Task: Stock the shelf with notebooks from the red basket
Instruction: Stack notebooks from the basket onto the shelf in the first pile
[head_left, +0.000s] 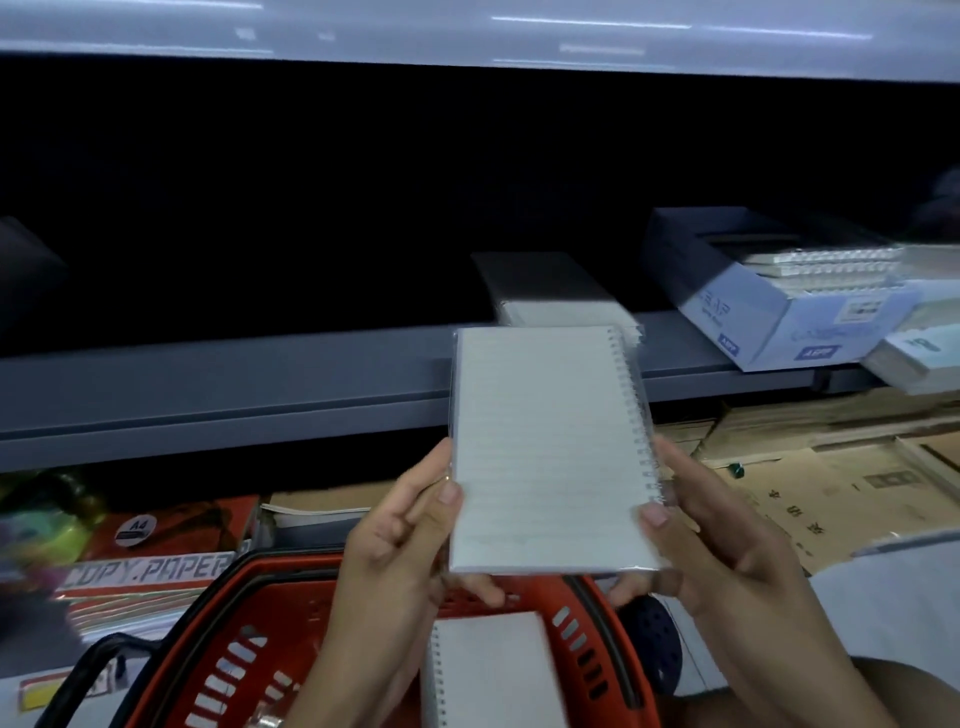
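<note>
Notebook (550, 452), spiral-bound and wrapped, is gripped at its lower edges by left hand (400, 540) and right hand (727, 540) above the red basket (587, 670), before the shelf (208, 384)

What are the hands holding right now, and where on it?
Both hands hold one spiral notebook: left hand grips its lower plain edge, right hand its lower spiral-bound edge, above the red basket.
</note>
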